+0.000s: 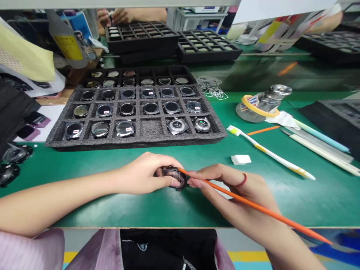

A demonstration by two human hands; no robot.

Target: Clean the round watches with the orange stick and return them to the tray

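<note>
My left hand (146,173) is closed around a small round watch body (173,175), holding it just above the green mat near the front edge. My right hand (225,183) grips a long orange stick (261,210) like a pen. The stick's tip touches the top of the watch body. A red ring shows on one finger of my right hand. Directly behind my hands lies a dark foam tray (146,129) with several round watch bodies in its cells; one cell in the front row is empty.
A white toothbrush (270,153), a small white block (241,159), a glass bottle with a tape roll (260,103) and long white tools (320,144) lie right. More black trays (140,37) stand behind, where another person's hands (112,17) work.
</note>
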